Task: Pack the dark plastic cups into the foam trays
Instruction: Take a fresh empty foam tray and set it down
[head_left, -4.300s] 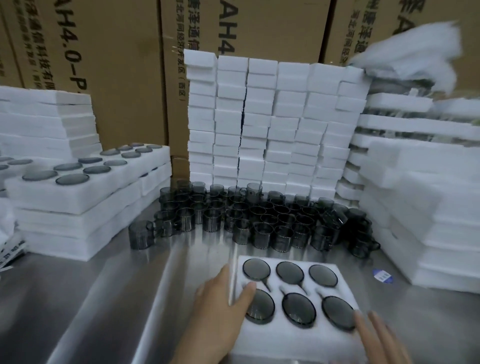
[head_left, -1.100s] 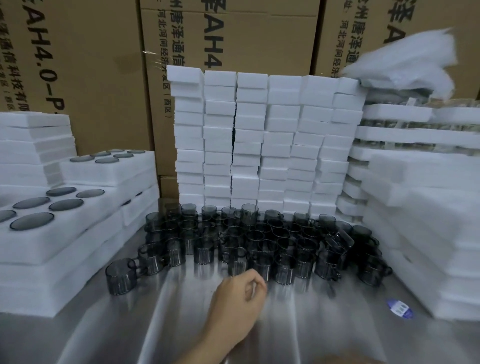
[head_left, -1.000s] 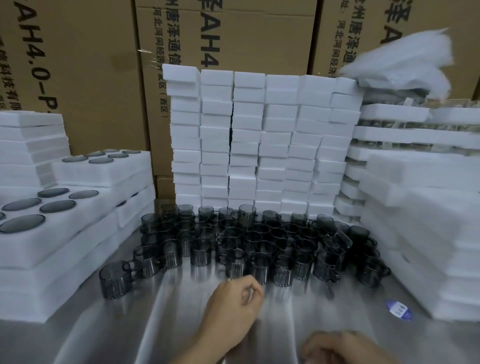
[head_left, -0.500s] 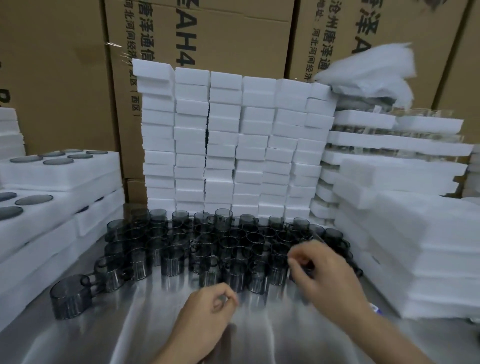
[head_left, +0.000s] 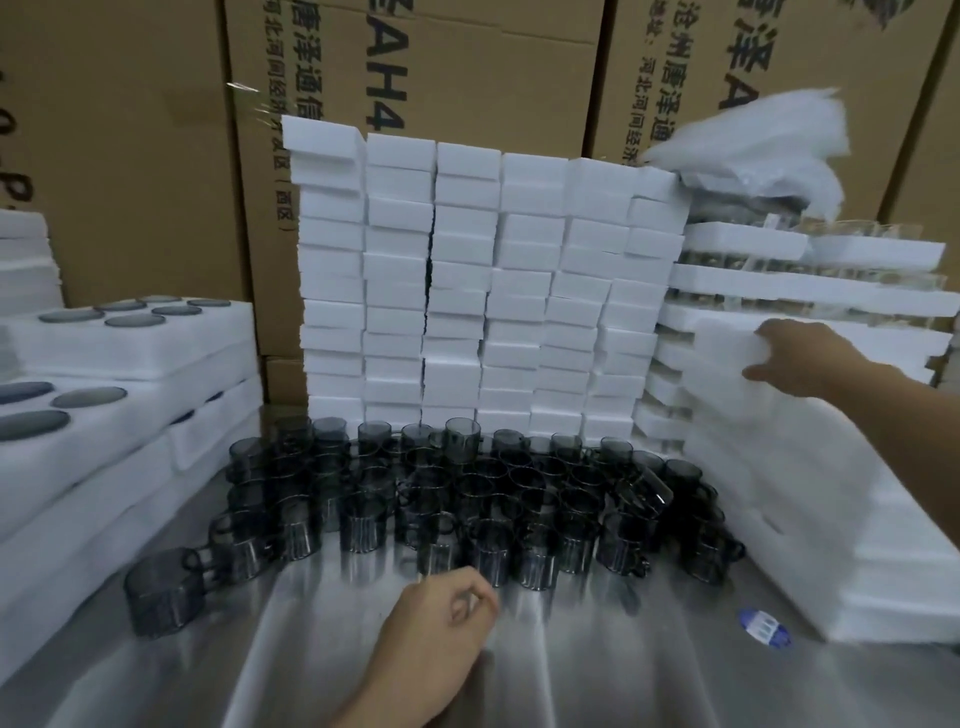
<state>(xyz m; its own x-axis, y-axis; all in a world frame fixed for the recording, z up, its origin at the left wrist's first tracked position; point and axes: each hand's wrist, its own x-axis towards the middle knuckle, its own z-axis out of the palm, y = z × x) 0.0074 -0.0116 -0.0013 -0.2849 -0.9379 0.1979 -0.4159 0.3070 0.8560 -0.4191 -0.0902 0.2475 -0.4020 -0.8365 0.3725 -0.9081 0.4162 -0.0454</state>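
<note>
I see L hand (head_left: 441, 623) on steel table (head_left: 623, 680), fingers curled to thumb, nothing visible in them | R hand (head_left: 800, 358) grips edge of top foam tray (head_left: 722, 340), R stack | cups (head_left: 467, 493) bunched mid-table, just beyond L hand.

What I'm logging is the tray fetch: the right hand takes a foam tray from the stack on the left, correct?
No. The head view shows the right hand gripping a foam tray on the stack at the right, not the left.
</note>
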